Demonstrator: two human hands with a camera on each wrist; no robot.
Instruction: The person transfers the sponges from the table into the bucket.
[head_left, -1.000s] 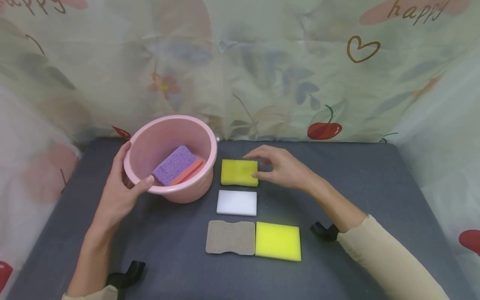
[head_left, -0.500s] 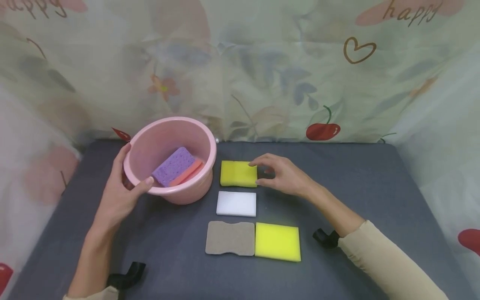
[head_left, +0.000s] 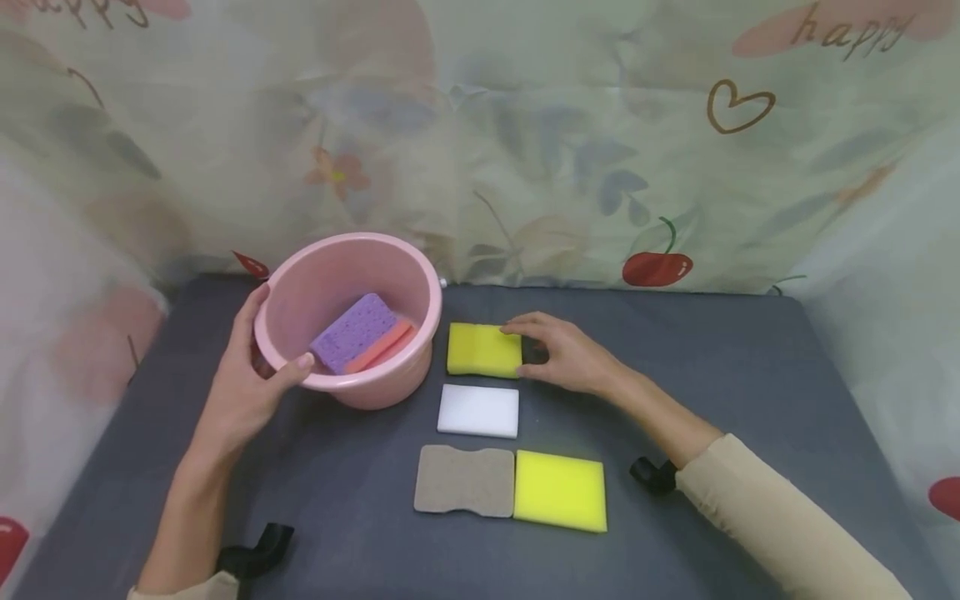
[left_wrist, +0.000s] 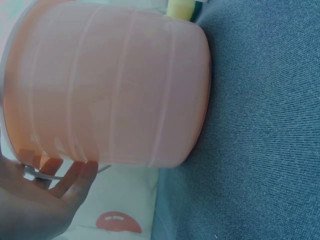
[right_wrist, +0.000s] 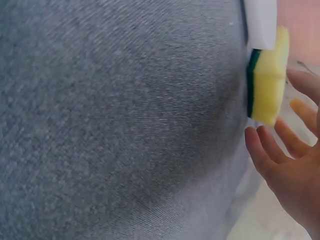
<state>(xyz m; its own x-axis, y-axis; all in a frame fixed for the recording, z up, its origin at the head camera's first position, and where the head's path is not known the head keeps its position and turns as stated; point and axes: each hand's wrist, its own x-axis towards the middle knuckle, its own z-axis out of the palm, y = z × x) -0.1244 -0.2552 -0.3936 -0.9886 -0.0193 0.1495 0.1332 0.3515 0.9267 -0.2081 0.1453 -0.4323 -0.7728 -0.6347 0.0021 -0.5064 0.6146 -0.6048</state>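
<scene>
My left hand (head_left: 242, 379) grips the rim of a pink bucket (head_left: 382, 387) on its left side, thumb over the edge and fingers outside. The bucket tilts toward me. Inside it lie a purple sponge (head_left: 354, 335) and a coral-coloured sponge (head_left: 380, 347). At the right end of a yellow sponge (head_left: 483, 351) is my right hand (head_left: 570, 354), its fingers loosely bent around that edge. In the right wrist view the sponge (right_wrist: 270, 80) shows a dark green underside and lies flat on the cloth, with the fingers spread close beside it.
Nearer to me lies a white sponge (head_left: 478, 411). In front of it a grey notched pad (head_left: 465, 481) and a bright yellow sponge (head_left: 560, 491) lie side by side. A dark cloth (head_left: 337, 517) covers the table, and a patterned curtain (head_left: 525, 150) hangs behind.
My right hand has shifted slightly down at the yellow sponge's right end. The left hand stays on the bucket rim. The whole view has shifted a little.
</scene>
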